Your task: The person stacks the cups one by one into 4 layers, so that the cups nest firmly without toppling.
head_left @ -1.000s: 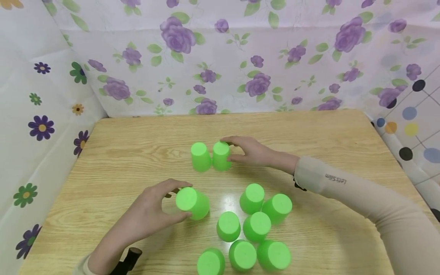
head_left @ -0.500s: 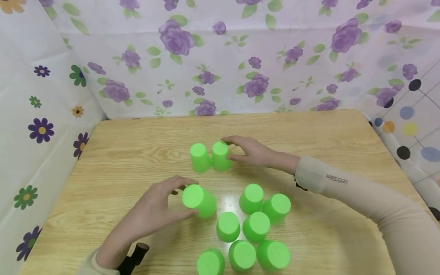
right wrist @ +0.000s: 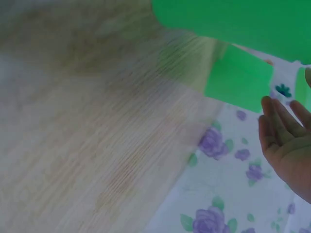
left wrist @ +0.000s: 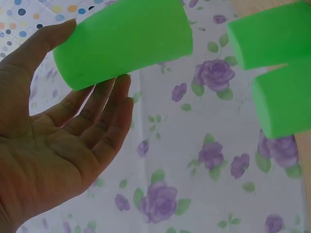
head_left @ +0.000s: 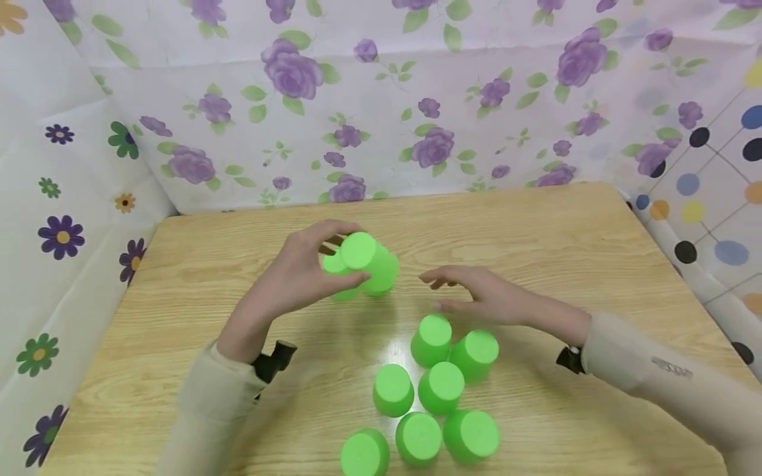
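My left hand [head_left: 292, 268] grips an upturned green plastic cup [head_left: 358, 250] between thumb and fingers, holding it up over the table. In the head view that cup overlaps a pair of upturned green cups standing side by side, the left one [head_left: 343, 289] and the right one [head_left: 388, 277]. The left wrist view shows the held cup [left wrist: 124, 43] tilted and apart from the pair's nearer cup [left wrist: 284, 99]. My right hand [head_left: 497, 297] hovers to the right, fingers loosely bent and holding nothing, just behind the loose cups.
Several upturned green cups stand loosely grouped at the front middle, among them a rearmost cup [head_left: 431, 340] and a front-left cup [head_left: 364, 453]. The wooden table [head_left: 536, 231] meets a flower-print cloth [head_left: 393, 152] at the back. Patterned sheets hang on both sides.
My left hand has lifted its cup from beside the front group and carried it back to over the pair. My right hand has left the pair's right cup and drawn back to the right.
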Tool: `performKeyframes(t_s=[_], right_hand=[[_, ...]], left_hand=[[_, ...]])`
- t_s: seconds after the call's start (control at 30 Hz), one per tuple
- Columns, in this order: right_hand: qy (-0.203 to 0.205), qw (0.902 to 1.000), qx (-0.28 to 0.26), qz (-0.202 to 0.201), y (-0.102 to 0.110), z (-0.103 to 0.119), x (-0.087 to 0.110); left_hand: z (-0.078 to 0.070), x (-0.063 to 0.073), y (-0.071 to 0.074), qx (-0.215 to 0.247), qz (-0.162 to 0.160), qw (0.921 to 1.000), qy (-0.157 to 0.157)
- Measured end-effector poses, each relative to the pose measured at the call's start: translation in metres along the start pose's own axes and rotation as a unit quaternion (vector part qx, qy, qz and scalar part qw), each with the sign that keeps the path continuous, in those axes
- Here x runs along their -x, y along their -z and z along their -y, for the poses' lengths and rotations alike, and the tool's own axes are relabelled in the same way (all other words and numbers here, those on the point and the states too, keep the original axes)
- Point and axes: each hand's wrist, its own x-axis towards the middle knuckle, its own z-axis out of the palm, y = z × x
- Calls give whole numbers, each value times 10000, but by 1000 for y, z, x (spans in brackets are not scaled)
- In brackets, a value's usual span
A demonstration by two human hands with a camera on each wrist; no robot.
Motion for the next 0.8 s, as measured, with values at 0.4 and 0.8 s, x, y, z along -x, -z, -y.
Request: performKeyframes(t_s=[0.4, 0.8], right_hand=[[-5, 9998, 156, 118, -17, 16, 41], [641, 9956, 684, -89, -20, 15, 40]], left_hand=[[7, -50, -38, 262, 461, 9966, -634], [32, -81, -61, -235, 1470, 9885, -277]])
